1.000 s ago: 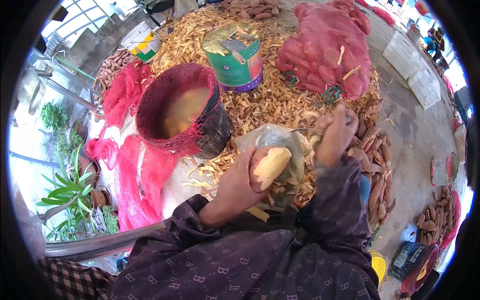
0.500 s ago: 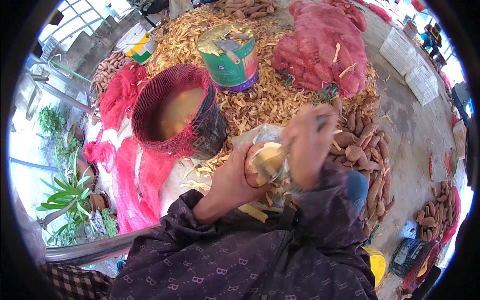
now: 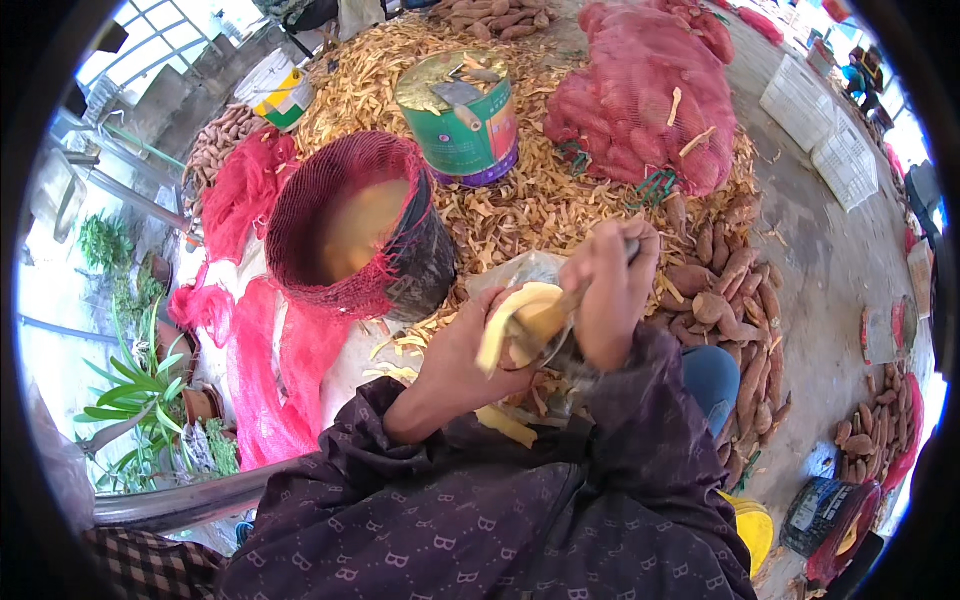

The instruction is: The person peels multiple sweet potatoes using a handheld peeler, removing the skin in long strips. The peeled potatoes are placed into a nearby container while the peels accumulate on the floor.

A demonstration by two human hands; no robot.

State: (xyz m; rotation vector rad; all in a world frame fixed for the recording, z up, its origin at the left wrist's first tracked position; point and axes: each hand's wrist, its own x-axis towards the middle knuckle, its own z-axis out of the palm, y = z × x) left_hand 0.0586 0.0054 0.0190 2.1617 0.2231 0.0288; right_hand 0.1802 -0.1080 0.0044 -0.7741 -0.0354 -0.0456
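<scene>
My left hand (image 3: 450, 362) is wrapped round a partly peeled sweet potato (image 3: 540, 318), pale yellow where the skin is off. My right hand (image 3: 612, 290) is closed on a peeler (image 3: 632, 250), its dark handle end showing above the fingers. The peeler's blade is blurred against the sweet potato, so its exact shape is unclear. A long curl of yellow peel (image 3: 491, 343) hangs from the sweet potato beside my left fingers. Below my hands, more peel strips (image 3: 507, 426) lie over my lap.
Ahead stands a dark bucket (image 3: 425, 270) lined with red mesh, holding cloudy water. Behind it, a green tin (image 3: 465, 130) sits amid heaped peelings (image 3: 510, 215). Loose sweet potatoes (image 3: 735, 310) lie at my right, below a full red mesh sack (image 3: 645, 100). White crates (image 3: 845, 155) stand far right.
My right hand, blurred before, shows more clearly and has shifted slightly. A long peel curl now hangs over the sweet potato's left side. My left hand keeps its hold.
</scene>
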